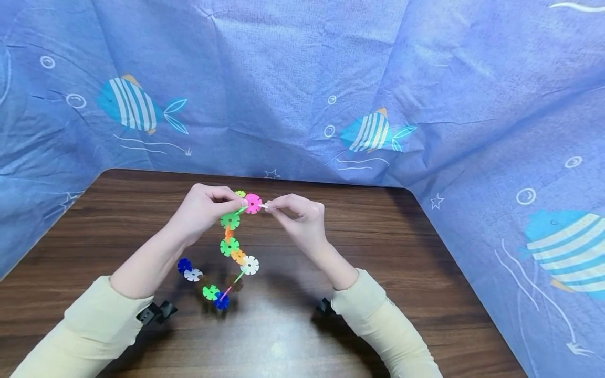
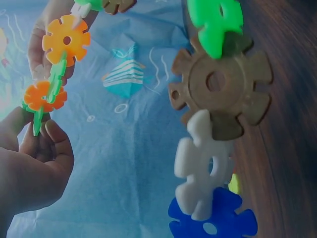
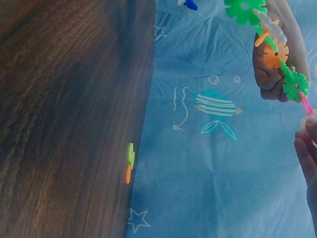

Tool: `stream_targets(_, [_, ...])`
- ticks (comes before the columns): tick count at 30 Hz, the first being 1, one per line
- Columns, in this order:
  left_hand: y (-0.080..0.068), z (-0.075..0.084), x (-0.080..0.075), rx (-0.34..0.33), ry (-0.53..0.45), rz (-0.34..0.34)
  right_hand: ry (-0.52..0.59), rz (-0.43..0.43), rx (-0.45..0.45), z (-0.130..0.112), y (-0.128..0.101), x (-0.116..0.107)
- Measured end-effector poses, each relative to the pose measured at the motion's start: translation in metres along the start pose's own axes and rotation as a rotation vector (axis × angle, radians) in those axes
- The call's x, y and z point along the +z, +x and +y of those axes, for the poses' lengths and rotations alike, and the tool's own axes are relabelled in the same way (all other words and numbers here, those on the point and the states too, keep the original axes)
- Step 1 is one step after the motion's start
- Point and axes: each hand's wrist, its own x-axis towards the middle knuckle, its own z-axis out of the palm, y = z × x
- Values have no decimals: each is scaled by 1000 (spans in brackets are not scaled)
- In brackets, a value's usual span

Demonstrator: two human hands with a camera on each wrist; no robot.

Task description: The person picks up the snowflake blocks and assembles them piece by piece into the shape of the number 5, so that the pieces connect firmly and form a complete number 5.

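A winding chain of slotted plastic discs hangs from my hands over the table in the head view, its green disc (image 1: 229,247) about midway down. My left hand (image 1: 200,212) pinches the chain at its upper end, beside a pink disc (image 1: 252,203). On the pink disc's other side, my right hand (image 1: 302,218) pinches a white disc (image 1: 263,206), seen edge-on and touching the pink one. Whether their slots interlock cannot be made out. In the left wrist view, a brown disc (image 2: 193,84), a white one and a blue disc (image 2: 233,225) dangle close to the camera.
A brown wooden table (image 1: 293,336) lies below, with a blue fish-print cloth (image 1: 283,94) standing around its back and sides. Near the table's far edge lies a yellow-green piece (image 3: 131,153) joined to an orange one (image 3: 128,174). Small black devices (image 1: 156,313) sit at both wrists.
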Motion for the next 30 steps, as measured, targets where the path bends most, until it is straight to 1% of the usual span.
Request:
stream_targets(5, [1, 0, -2, -16, 12, -4, 2, -5, -13, 2, 2, 1])
stream_targets(8, [3, 2, -3, -32, 16, -1, 1, 3, 8, 2, 4, 1])
stream_targets(12, [4, 7, -1, -53, -6, -6, 13, 14, 44, 1, 8, 1])
stream_targets(15, [4, 9, 1, -38, -20, -1, 18, 19, 42, -2, 11, 2])
stream_targets(18, [4, 11, 4, -10, -1, 15, 22, 30, 30, -13, 16, -1])
stream_targets(22, [3, 14, 6, 0, 22, 42, 46, 37, 34, -26, 20, -3])
stream_targets(24, [1, 15, 7, 4, 26, 52, 59, 40, 40, -25, 18, -2])
stream_targets(26, [0, 16, 8, 12, 14, 61, 68, 41, 42, -18, 14, -1])
stream_targets(30, [-2, 17, 11, 39, -9, 72, 84, 40, 17, -6, 7, 1])
